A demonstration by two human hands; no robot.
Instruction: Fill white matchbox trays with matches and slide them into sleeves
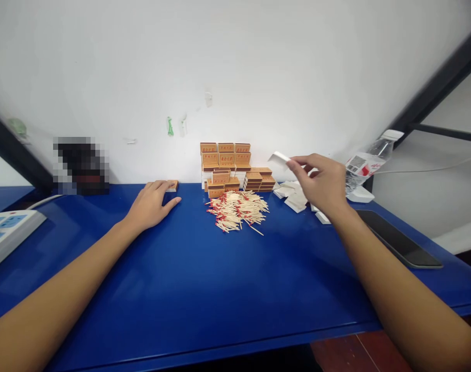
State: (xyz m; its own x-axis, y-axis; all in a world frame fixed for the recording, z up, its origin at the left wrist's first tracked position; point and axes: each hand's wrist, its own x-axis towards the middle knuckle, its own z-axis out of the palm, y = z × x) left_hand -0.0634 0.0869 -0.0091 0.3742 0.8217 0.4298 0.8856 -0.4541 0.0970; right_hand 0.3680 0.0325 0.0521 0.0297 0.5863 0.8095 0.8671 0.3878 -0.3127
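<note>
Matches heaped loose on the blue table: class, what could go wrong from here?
1. The right hand holds a white tray above the table; coming across, its arm could scatter the matches.
2. The stacked boxes behind the heap look loosely piled and might topple if bumped.
3. The bottle near that hand could be knocked onto the phone.

My 2 arms are bare along all their visible length, slim and smooth, tapering to narrow wrists. My left hand (pixel 152 204) and right hand (pixel 323 183) are bare too, with slender fingers.
</note>
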